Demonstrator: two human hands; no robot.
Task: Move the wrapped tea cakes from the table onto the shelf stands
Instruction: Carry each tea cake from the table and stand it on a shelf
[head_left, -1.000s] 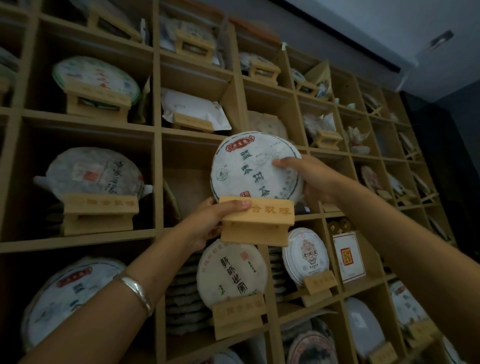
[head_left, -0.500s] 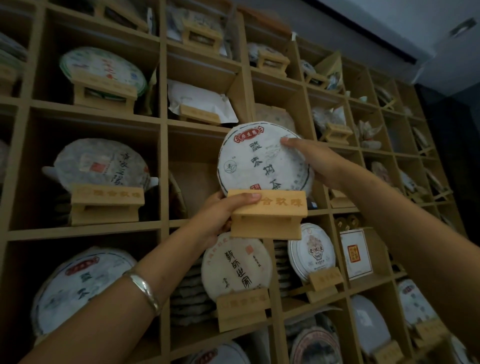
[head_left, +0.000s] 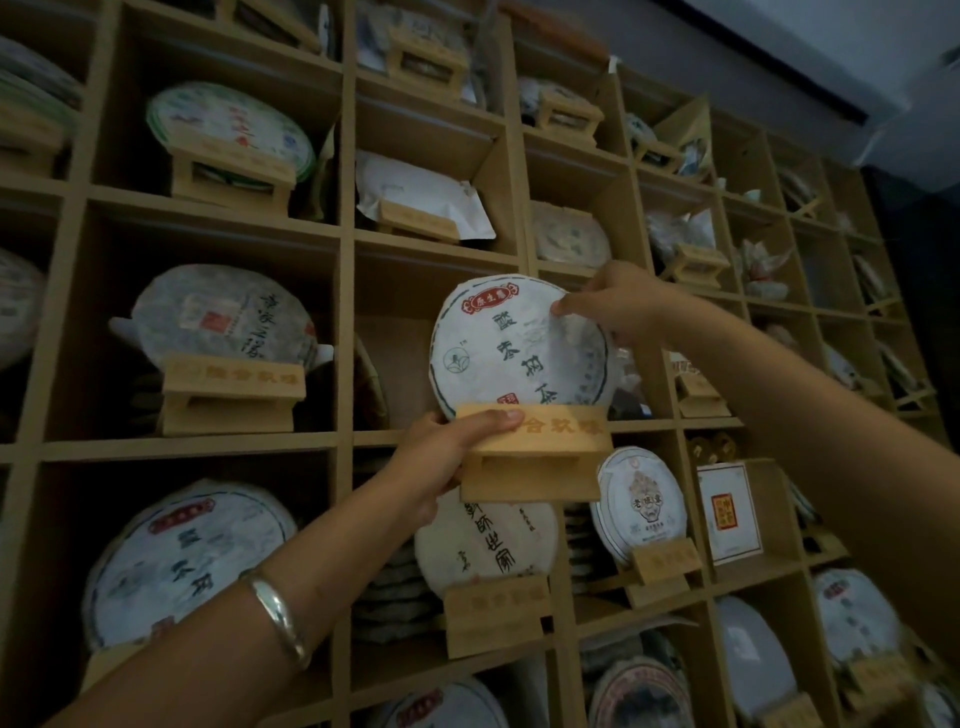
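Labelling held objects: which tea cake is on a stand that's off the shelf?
The white tea cake with the red top label, mid-frame. Its wooden stand is gripped by the left hand in front of the shelves; the right hand pinches its wrapper.

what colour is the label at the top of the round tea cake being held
Red with pale characters, on the white-wrapped round tea cake; only the head view shows it.

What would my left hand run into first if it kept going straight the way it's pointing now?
Probably nothing new: the left hand already grips the wooden stand carrying the wrapped tea cake. Pushed further, hand and stand would likely enter the open shelf compartment behind, though depth is hard to judge.
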